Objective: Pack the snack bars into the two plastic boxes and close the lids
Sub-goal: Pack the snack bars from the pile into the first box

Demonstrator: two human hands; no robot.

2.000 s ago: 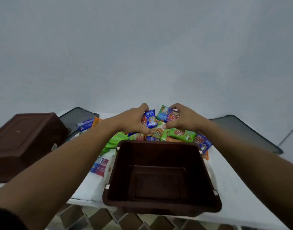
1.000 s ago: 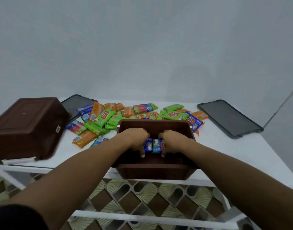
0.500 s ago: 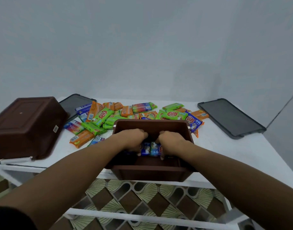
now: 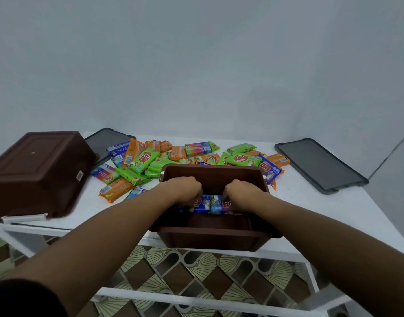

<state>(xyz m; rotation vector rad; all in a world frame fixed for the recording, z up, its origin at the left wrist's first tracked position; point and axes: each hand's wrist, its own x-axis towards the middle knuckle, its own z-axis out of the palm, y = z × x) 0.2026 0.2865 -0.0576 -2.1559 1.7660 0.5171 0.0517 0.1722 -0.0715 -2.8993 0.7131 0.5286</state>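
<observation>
White table (image 4: 310, 202): bars (image 4: 211, 203) btwn hands (image 4: 215, 193)

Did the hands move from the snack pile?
Yes. Both hands, left hand and right hand, came back from the snack pile into the open brown box.

Your left hand (image 4: 185, 193) and right hand (image 4: 241, 194) are both lowered inside the open brown plastic box (image 4: 210, 239) at the near edge of the white table (image 4: 310, 216). Each hand grips blue-wrapped snack bars (image 4: 211, 203), which lie side by side between the two hands, low in the box. Beyond the far wall of the box, a loose pile of green, orange and blue wrapped bars (image 4: 173, 156) is spread across the table. A second brown plastic box (image 4: 36, 170) lies overturned at the left edge. One flat grey lid (image 4: 320, 164) lies at the far right; another grey lid (image 4: 105, 140) lies at the far left, partly covered by the overturned box.
</observation>
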